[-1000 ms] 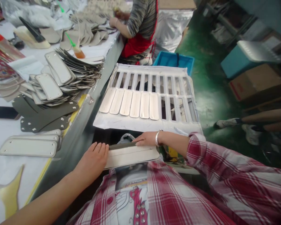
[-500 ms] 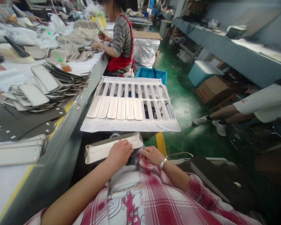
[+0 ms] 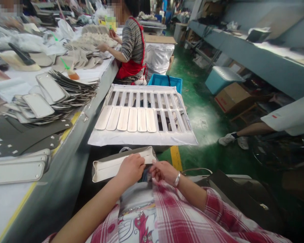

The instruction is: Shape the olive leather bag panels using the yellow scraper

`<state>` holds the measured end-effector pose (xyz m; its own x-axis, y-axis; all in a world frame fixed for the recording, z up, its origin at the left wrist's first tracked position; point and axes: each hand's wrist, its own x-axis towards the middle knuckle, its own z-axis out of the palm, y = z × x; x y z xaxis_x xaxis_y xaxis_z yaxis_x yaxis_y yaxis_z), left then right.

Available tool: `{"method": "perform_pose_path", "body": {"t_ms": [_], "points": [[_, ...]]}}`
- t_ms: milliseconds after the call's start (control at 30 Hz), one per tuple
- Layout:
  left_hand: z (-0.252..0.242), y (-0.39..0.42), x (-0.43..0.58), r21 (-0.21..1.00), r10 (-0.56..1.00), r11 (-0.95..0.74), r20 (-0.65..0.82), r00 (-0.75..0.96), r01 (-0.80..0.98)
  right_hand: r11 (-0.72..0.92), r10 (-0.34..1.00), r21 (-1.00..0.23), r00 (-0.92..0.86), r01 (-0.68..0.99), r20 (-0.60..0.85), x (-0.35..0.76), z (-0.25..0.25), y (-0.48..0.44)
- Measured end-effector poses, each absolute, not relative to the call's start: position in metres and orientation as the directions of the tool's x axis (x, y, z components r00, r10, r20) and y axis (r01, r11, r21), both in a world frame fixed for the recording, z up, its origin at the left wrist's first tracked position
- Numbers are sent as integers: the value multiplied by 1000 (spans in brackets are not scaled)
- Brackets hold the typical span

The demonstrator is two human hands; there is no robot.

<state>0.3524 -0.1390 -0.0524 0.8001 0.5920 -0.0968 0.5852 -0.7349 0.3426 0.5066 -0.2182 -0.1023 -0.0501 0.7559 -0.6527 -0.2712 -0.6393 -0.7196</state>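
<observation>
A long grey bag piece with a cream panel on top (image 3: pixel 111 167) lies across my lap, its edges folded up at the ends. My left hand (image 3: pixel 132 168) is closed over the near side of its right half, thumb side hidden. My right hand (image 3: pixel 164 172), with a silver bracelet at the wrist, is curled at the right end of the piece. Its index fingertip meets the corner; whatever lies between the fingers is too small to make out. Just beyond stands a white slotted rack (image 3: pixel 142 139) with several cream panels (image 3: pixel 132 119) laid side by side on it.
Along the left runs a worktable (image 3: pixel 12 206) with stacked panels (image 3: pixel 40 106), grey strap-like pieces (image 3: pixel 30 138) and a glue bottle (image 3: pixel 73 74). A co-worker (image 3: pixel 133 44) sits ahead beside a blue crate (image 3: pixel 166 81). Dark pieces (image 3: pixel 233 192) lie at my right; a person's leg (image 3: pixel 253 130) is farther right.
My right hand has risen slightly to the piece's right corner, its index finger now extended to it. My left hand keeps its hold. The person at the right has shifted rightward.
</observation>
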Motion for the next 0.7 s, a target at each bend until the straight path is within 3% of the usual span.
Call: {"method": "perform_pose_path", "body": {"t_ms": [200,467,567,700], "points": [[-53,-142,357,265,629,-725,-120,768,636,-582,786,-748,13,-319,-618,500,-107,-223],[-54,-141,366,259,640,-714,-136,756,651,-727,612,-575,28,-374,-791,494,-89,-211],[-56,-139,361,308,666,-686,-101,739,660,-729,592,-551,30,-407,-805,489,-84,-208],[-53,-134,333,469,732,-591,-32,681,657,-728,568,-508,8,-460,-823,479,-83,-208]]}}
